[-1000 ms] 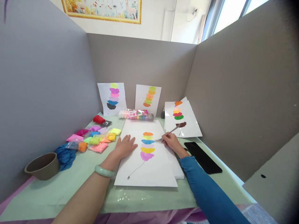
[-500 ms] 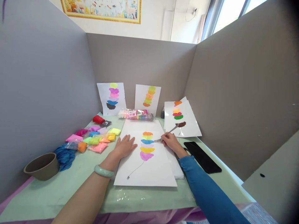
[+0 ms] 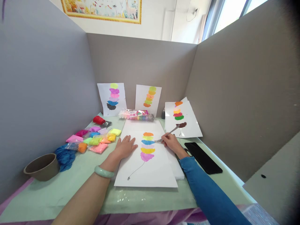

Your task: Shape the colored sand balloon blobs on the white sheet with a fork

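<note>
A white sheet of paper lies before me, bearing a stack of flat coloured patches with a thin drawn line running down from the lowest one. My left hand rests flat on the sheet's left side, fingers spread, holding nothing. My right hand is closed around a metal fork, its handle pointing up and to the right. The fork's tines are at the right end of the blue patch; whether they press into it I cannot tell.
Several bags of coloured clay lie left, near a blue cloth and a brown bowl. A black phone lies right. Behind stand a clear pack and painted sheets. Grey partitions enclose the table.
</note>
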Demonstrator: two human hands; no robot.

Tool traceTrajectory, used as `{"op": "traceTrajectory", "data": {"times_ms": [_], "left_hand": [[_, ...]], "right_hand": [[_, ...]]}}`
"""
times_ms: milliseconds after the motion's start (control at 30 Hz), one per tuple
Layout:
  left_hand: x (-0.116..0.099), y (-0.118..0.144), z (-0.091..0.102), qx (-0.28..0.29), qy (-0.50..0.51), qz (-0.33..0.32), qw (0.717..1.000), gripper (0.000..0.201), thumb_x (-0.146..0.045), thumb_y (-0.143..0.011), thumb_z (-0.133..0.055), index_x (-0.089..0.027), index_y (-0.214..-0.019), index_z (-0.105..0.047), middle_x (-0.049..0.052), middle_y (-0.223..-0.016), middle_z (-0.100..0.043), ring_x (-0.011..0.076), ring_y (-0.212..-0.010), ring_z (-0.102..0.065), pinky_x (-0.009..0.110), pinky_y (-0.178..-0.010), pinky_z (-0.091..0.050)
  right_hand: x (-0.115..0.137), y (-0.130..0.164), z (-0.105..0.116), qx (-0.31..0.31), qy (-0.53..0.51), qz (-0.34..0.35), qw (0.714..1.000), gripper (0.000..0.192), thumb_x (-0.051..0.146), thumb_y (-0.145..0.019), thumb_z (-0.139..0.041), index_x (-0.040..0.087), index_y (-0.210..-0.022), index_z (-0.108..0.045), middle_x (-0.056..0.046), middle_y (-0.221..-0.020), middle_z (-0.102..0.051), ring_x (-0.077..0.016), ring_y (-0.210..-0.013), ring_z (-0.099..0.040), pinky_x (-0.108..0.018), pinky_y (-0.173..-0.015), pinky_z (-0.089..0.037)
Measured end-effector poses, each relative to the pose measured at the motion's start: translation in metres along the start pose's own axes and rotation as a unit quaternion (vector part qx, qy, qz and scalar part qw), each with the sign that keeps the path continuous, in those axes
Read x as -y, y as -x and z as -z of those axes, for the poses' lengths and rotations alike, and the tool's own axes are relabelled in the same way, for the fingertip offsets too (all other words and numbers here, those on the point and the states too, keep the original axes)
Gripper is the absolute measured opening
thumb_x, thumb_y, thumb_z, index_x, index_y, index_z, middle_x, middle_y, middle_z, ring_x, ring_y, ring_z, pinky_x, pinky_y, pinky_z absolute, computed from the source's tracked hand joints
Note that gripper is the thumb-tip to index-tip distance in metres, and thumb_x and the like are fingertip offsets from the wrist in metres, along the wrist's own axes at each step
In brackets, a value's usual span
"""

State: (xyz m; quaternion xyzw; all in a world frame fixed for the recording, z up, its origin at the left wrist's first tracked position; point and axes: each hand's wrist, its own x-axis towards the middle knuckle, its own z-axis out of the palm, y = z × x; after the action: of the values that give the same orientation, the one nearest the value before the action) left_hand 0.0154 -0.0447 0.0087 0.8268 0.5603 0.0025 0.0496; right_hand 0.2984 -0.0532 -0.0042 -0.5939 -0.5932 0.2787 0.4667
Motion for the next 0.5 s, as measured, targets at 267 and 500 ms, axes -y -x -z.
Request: {"op": "traceTrajectory", "data": {"times_ms": [267, 500], "left_hand": [[0.001, -0.002, -0.002, -0.002, -0.001, 0.003, 1.0, 0.059, -0.053, -0.096, -0.023, -0.023, -0.146, -0.033, 0.013, -0.156, -0.021, 0.0272, -0.144, -0.014, 0.057, -0.111, -0.014], [0.001, -0.001, -0.001, 0.001, -0.001, 0.002, 1.0, 0.059, -0.053, -0.096, -0.023, -0.023, -0.146, -0.033, 0.013, -0.156, -0.02, 0.0271, -0.145, -0.013, 0.056, -0.112, -0.014]], "right_hand": [[0.004, 0.002, 0.0, -0.005, 0.014, 0.003, 1.0, 0.009, 0.026, -0.075, -0.054, 0.018, -0.072, -0.057, 0.0, -0.056, -0.063, -0.0115, -0.046, -0.056, -0.023, -0.053, -0.044], [-0.005, -0.001, -0.001, -0.011, -0.039, -0.001, 0.999, 0.012, 0.029, -0.076, -0.055, 0.017, -0.076, -0.057, -0.001, -0.061, -0.065, -0.011, -0.046, -0.054, -0.023, -0.051, -0.044]]}}
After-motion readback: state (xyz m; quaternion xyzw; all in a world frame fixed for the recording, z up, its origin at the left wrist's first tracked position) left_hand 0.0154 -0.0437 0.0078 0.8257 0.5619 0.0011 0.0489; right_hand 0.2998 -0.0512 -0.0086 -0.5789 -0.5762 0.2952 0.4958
